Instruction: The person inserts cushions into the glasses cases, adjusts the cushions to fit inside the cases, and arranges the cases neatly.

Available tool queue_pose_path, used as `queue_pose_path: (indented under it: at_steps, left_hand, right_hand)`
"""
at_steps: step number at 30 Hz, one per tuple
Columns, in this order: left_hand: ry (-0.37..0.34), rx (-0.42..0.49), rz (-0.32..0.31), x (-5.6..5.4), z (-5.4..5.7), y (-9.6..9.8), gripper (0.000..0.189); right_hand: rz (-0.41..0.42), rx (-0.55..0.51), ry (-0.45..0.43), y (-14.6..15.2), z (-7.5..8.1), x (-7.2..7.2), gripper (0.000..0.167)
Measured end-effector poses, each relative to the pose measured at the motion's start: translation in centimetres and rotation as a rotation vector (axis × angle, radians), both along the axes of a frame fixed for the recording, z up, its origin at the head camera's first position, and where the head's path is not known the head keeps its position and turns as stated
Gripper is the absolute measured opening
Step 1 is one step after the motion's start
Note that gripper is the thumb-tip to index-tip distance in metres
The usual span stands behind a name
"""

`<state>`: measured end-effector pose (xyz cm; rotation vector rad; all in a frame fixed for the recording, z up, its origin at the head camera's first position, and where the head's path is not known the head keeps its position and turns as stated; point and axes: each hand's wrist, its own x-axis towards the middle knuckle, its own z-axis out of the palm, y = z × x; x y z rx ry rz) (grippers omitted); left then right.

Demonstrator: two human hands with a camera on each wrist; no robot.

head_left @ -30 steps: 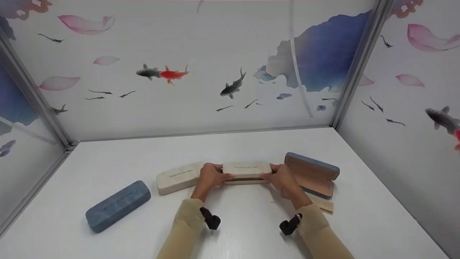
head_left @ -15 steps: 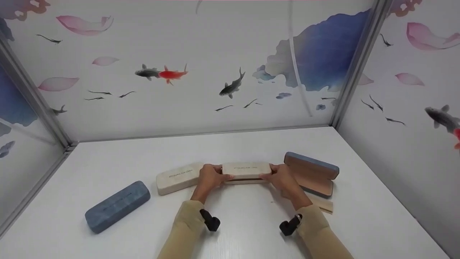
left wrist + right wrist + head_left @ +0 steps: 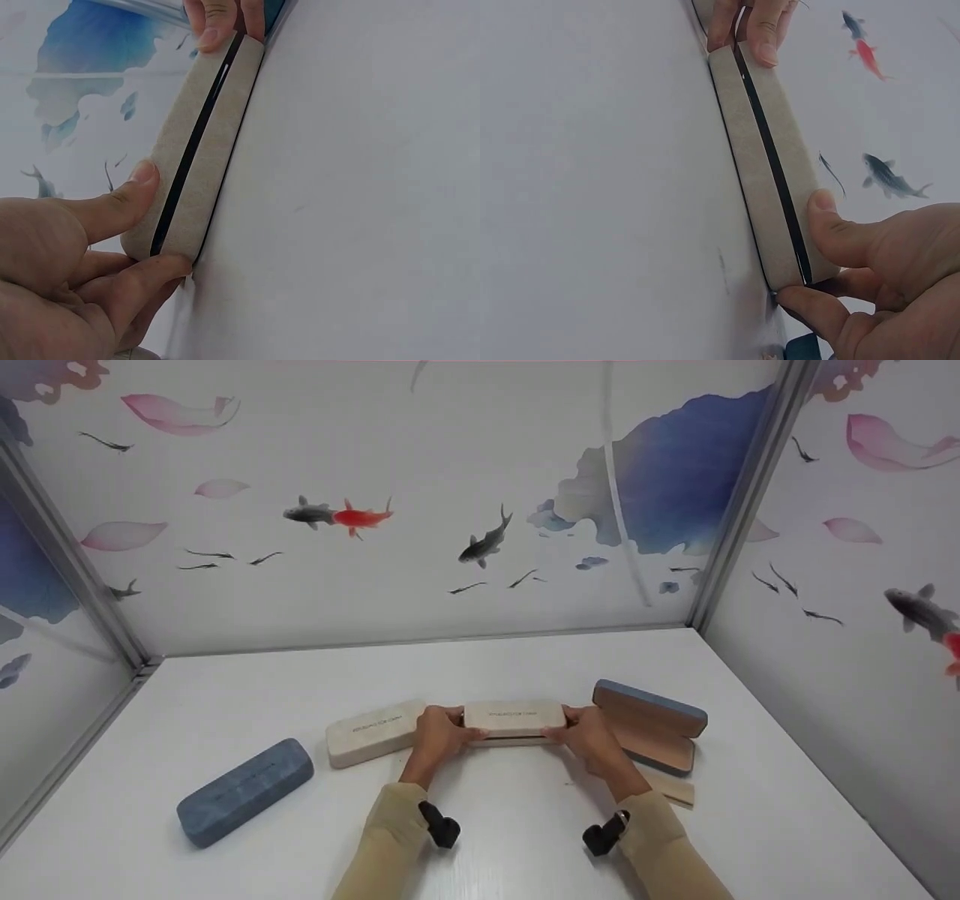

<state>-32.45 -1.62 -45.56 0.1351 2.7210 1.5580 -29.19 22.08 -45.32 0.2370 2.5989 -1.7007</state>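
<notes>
A cream glasses case with a line of print on its lid sits on the table between both hands. My left hand grips its left end, and my right hand grips the right end. In the left wrist view the thumb lies on the lid of the case, while fingers hold the lower half. The right wrist view has the right thumb on the lid in the same way. A narrow dark gap runs along the front between lid and base. The case's inside is hidden.
Left of the hands lies a second cream glasses case, partly behind the left hand. A blue glasses case rests further left. At right stands an opened blue case with brown lining, with a flat beige piece before it. Printed walls enclose the table.
</notes>
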Motion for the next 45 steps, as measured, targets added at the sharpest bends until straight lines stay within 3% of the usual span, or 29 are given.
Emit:
queue_pose_path:
  at_steps: [15,22,28,32,39,45]
  left_hand:
    - [0.019,-0.01,0.011,-0.2,-0.4,0.2,0.06]
    - [0.032,0.004,0.003,0.0,-0.3,0.0,0.056]
    - [0.035,-0.001,0.004,0.1,-0.4,0.1,0.058]
    - [0.04,-0.005,-0.015,0.2,-0.5,0.4,0.06]
    - [0.054,-0.004,-0.049,0.4,-0.3,0.5,0.054]
    - [0.007,0.016,-0.018,0.7,0.4,0.2,0.063]
  right_hand:
    - [-0.023,0.035,-0.02,-0.1,0.0,0.0,0.067]
    - [0.019,-0.008,0.003,-0.1,0.0,-0.2,0.056]
    - [0.032,-0.007,-0.075,0.2,0.5,-0.3,0.064]
    - [0.033,-0.012,-0.108,0.5,0.8,-0.1,0.06]
    - [0.06,0.058,-0.118,0.5,1.1,0.1,0.061]
    - [0.082,0.172,-0.124,0.8,2.3,0.2,0.068]
